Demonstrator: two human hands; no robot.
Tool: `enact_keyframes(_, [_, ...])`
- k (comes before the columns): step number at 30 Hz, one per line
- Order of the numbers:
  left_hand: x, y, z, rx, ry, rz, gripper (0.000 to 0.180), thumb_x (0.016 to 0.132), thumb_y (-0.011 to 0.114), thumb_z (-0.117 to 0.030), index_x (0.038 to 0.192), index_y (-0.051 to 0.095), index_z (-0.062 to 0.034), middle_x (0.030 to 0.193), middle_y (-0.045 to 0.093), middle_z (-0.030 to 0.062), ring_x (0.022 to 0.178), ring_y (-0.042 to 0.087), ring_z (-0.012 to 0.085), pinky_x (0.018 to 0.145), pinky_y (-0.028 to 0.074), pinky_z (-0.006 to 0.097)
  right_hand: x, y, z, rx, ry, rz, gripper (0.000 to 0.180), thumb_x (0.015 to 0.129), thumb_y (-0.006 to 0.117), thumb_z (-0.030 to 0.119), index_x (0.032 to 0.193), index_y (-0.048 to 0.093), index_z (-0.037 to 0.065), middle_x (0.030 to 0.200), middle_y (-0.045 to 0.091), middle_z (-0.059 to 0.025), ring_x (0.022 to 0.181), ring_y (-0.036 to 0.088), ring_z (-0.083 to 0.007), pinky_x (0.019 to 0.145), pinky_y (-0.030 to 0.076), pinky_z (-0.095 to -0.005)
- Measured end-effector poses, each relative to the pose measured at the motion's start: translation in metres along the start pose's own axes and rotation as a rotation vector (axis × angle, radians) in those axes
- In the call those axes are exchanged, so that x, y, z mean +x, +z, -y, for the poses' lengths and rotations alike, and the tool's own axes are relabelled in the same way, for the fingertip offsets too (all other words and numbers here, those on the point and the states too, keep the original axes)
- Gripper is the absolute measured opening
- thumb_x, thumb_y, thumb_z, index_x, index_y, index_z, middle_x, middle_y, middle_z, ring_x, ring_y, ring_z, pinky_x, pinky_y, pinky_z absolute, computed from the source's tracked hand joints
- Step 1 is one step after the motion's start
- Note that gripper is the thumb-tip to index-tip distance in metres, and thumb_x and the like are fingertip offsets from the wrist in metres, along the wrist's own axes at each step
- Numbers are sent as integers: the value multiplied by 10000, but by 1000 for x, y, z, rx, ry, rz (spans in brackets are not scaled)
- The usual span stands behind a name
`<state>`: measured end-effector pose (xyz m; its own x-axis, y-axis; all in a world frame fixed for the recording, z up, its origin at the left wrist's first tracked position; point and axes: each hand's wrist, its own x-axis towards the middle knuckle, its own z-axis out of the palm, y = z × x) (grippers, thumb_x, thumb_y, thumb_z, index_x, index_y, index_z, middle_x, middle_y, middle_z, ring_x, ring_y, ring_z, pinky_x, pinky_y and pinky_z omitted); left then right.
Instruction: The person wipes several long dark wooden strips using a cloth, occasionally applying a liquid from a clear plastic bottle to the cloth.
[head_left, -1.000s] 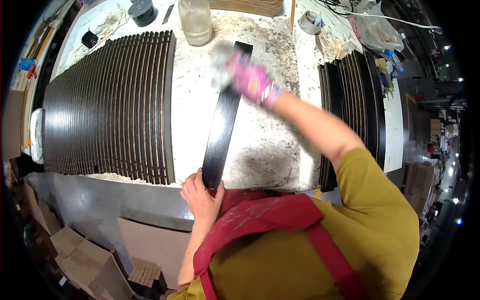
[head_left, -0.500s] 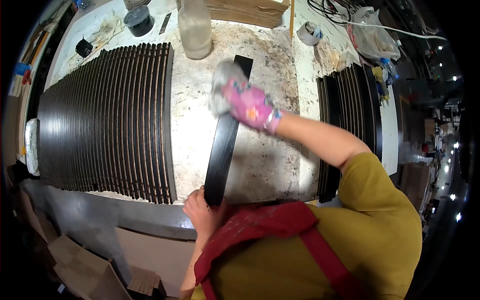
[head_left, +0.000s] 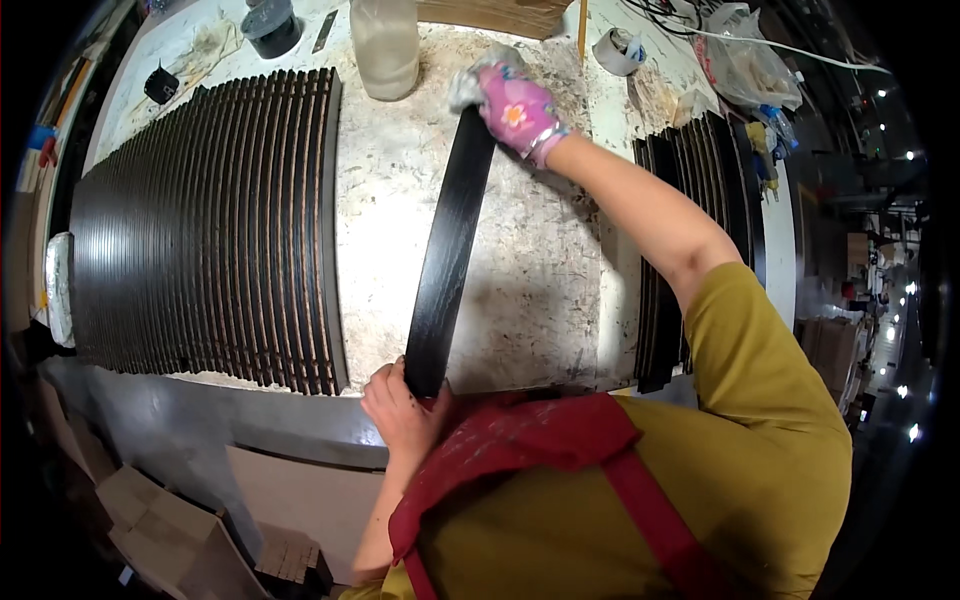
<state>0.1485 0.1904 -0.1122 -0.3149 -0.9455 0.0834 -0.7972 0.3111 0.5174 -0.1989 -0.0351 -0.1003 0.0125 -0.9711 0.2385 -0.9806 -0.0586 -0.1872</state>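
A long black wooden board [head_left: 450, 250] lies lengthwise on the stained white worktable [head_left: 540, 300], its near end at the table's front edge. My bare left hand [head_left: 402, 408] grips that near end, fingers on its left side and thumb on its right. At the far end, my right hand [head_left: 518, 108], in a pink flowered glove, is closed on a whitish rag [head_left: 466, 90]. The rag is at the board's far tip; the glove hides part of it.
Black slats [head_left: 210, 230] stand packed in a wide row at the left, with more black boards [head_left: 690, 210] at the right. Along the back are a cloudy bottle [head_left: 385, 50], a dark tub [head_left: 271, 28], a white cup [head_left: 618, 52] and a plastic bag [head_left: 750, 60]. Cardboard [head_left: 300, 500] leans below.
My right hand has slid the rag away from me along the board to its far end. My left hand still holds the near end. The whole view has shifted slightly.
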Motion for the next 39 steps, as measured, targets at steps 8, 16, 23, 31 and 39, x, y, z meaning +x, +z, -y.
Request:
enact_keyframes(8, [2,-3,-2,1,-2,-4,641,609,779,-263,1135,510,-16,1073,511,149,998,476,331,853,351,445,-3,-12,8,-10,-35,9,203,855,563,181,1028,520,84,846,629,-154,724,634,-308,638,522,-407])
enact_keyframes(16, [-5,-4,-4,20,9,3,639,628,762,-247,1150,479,-11,1074,490,156,999,468,346,853,354,440,-13,14,7,488,187,160,215,887,502,232,1015,588,80,823,631,-121,708,636,-201,637,527,-344])
enact_keyframes(23, [14,-19,-9,-139,-44,77,595,677,738,-215,1179,500,-1,1039,520,152,973,499,330,841,391,424,24,-19,-75,653,387,-134,408,811,615,313,1059,627,-11,954,680,-142,878,654,-250,785,512,-341])
enact_keyframes(31, [-4,-44,-9,-1913,-992,429,429,936,464,-394,1260,478,-113,1106,587,53,883,568,192,773,469,332,-81,-72,123,414,47,314,228,862,595,204,1072,611,117,1029,626,-93,974,591,-200,864,476,-344])
enact_keyframes(39, [-26,-42,-13,-2002,-1101,452,387,944,370,-447,1015,535,-104,865,514,75,745,445,182,661,392,302,-13,7,54,214,-60,171,330,766,584,52,1094,572,83,1073,602,-129,803,643,-270,586,550,-349])
